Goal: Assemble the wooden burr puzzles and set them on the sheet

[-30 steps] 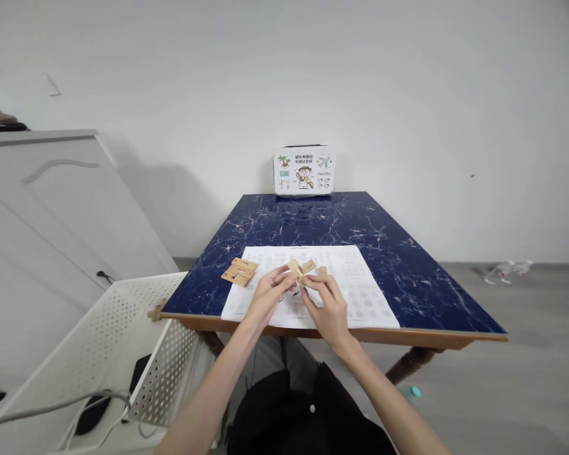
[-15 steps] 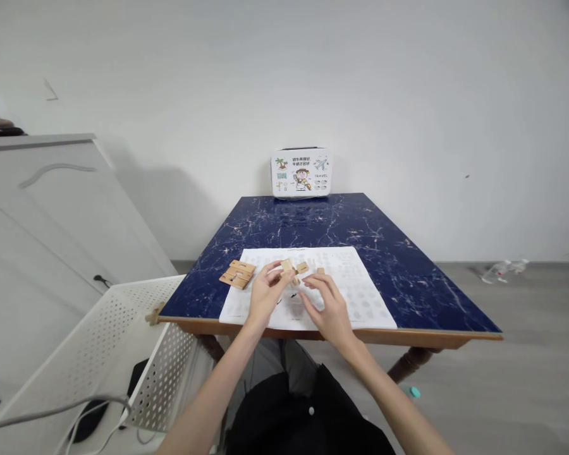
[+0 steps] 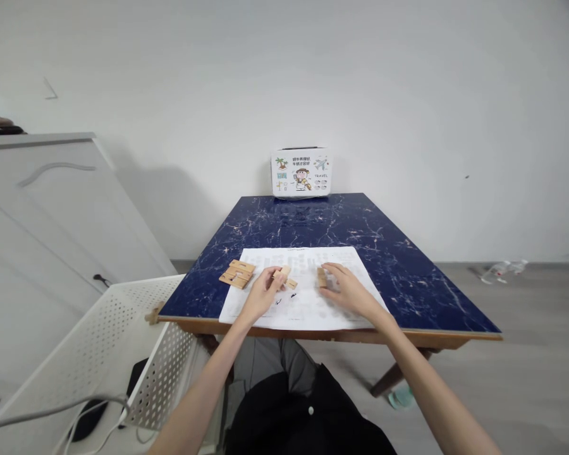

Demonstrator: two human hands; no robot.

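Note:
My left hand (image 3: 260,293) pinches a small joined wooden puzzle piece (image 3: 284,278) just above the white printed sheet (image 3: 308,303). Over to the right, my right hand (image 3: 346,291) rests on the sheet with its fingertips closed on a separate small wooden block (image 3: 321,277). A flat group of wooden pieces (image 3: 238,273) lies on the blue marble table (image 3: 408,265) left of the sheet, untouched.
A white illustrated box (image 3: 301,172) stands at the table's far edge against the wall. A white perforated basket (image 3: 123,341) with cables sits at the left, beside a white cabinet (image 3: 42,208). Plastic bottles (image 3: 502,270) lie on the grey floor at right.
My hands have come apart: the right hand let go of the shared wooden assembly and moved right to a loose block. The left hand lowered its piece toward the sheet.

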